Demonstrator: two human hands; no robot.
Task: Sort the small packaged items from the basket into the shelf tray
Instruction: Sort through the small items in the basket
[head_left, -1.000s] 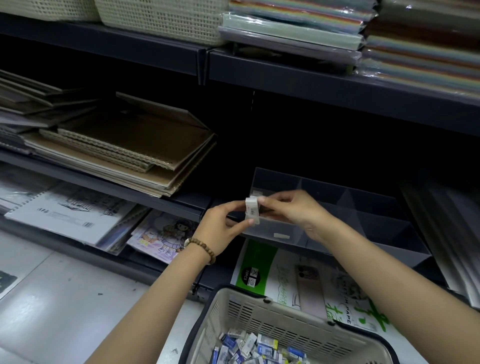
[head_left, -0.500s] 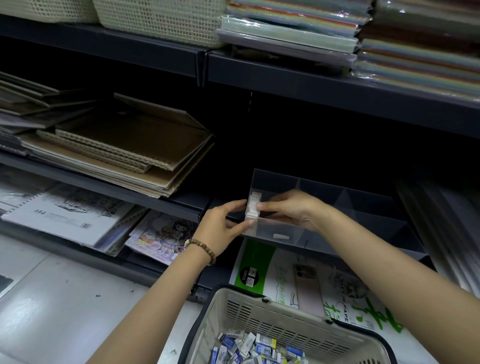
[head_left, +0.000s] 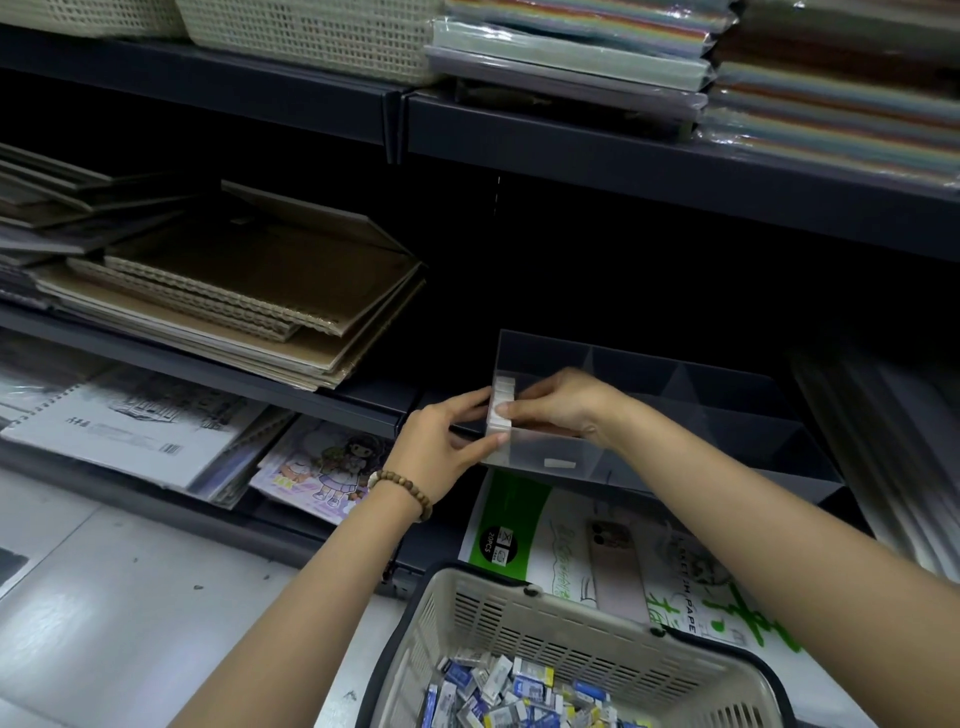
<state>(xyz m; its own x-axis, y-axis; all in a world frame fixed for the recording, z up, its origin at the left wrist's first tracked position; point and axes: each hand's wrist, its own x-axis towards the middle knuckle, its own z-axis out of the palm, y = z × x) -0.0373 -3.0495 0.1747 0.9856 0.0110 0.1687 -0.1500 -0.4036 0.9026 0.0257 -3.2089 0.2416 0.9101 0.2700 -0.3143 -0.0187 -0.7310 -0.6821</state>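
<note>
The packets (head_left: 502, 410) stand on edge in a row against the 9 o'clock wall of the tray (head_left: 550, 453), packed tight so none tips; the basket (head_left: 519, 597) at 6 o'clock holds many more. The right hand (head_left: 563, 402), wrist bent down into the tray, seemingly pinches the nearest packet to square it. The left hand (head_left: 441, 441), fingers fairly straight, braces that wall from outside, gripping nothing.
</note>
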